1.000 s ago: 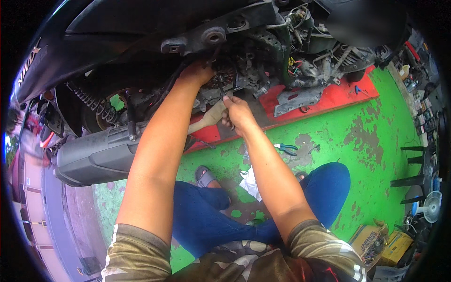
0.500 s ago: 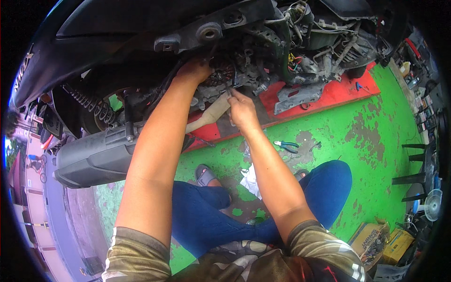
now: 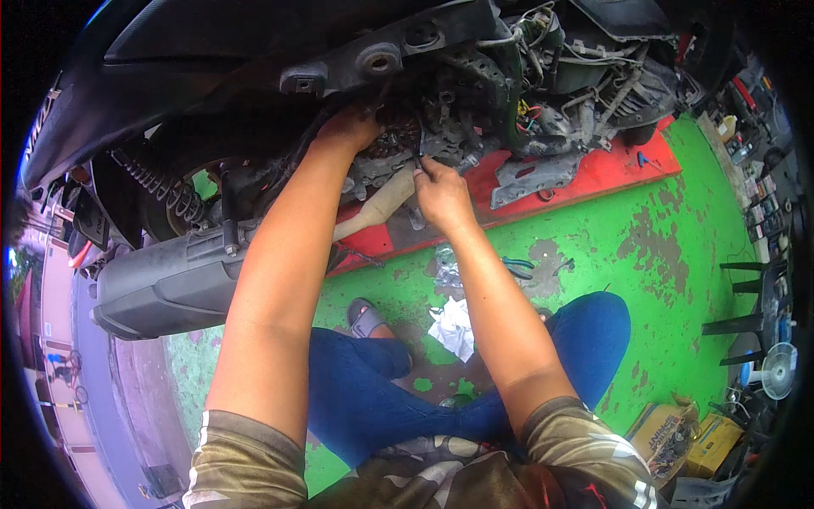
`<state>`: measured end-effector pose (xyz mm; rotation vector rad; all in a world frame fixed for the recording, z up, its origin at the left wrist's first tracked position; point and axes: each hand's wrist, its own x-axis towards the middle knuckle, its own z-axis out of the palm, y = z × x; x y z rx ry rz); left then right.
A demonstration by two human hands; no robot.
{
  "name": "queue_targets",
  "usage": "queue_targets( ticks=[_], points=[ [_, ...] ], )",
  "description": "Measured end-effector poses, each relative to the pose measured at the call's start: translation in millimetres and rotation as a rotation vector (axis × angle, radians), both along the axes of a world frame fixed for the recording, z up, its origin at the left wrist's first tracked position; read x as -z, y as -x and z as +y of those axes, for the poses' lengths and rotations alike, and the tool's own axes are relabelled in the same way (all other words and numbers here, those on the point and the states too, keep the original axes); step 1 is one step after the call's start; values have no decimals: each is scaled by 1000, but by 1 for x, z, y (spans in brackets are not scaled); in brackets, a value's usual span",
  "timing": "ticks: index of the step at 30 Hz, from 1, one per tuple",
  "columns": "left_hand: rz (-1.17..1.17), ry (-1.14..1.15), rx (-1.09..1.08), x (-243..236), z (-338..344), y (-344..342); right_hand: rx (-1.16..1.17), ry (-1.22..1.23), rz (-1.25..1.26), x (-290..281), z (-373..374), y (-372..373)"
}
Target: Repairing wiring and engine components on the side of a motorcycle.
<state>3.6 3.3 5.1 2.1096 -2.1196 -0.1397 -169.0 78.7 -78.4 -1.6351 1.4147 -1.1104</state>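
A partly stripped scooter lies across the top of the view, its engine exposed. My left hand [image 3: 349, 129] reaches in beside a round, finned engine part [image 3: 400, 137]; its fingertips are lost in shadow. Just right of that part, my right hand [image 3: 443, 195] is closed around a thin dark tool [image 3: 418, 156], whose upper end reaches the edge of the round part. The tool's exact kind is hard to make out. Below the hands runs the tan exhaust pipe [image 3: 386, 202], leading to a black muffler [image 3: 170, 284] at the left.
The scooter stands over a red platform [image 3: 593, 187] on a worn green floor [image 3: 670, 280]. Pliers [image 3: 517, 267], a clear plastic bag [image 3: 447, 265] and crumpled white paper [image 3: 454, 329] lie near my feet. Cardboard boxes [image 3: 661, 437] and a black stool [image 3: 738, 324] are at the right.
My right hand has moved slightly right and down with the tool, and its forearm now covers part of the pliers. The left hand stays almost where it was.
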Motion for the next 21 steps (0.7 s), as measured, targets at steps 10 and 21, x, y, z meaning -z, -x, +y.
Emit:
queue_targets(
  ticks=[10,21],
  points=[
    [-3,80,29,7,-4,-5,55,14,396,-9,15,-8],
    [58,80,47,8,-8,-7,-365,-374,-774,33,-41,10]
  ],
)
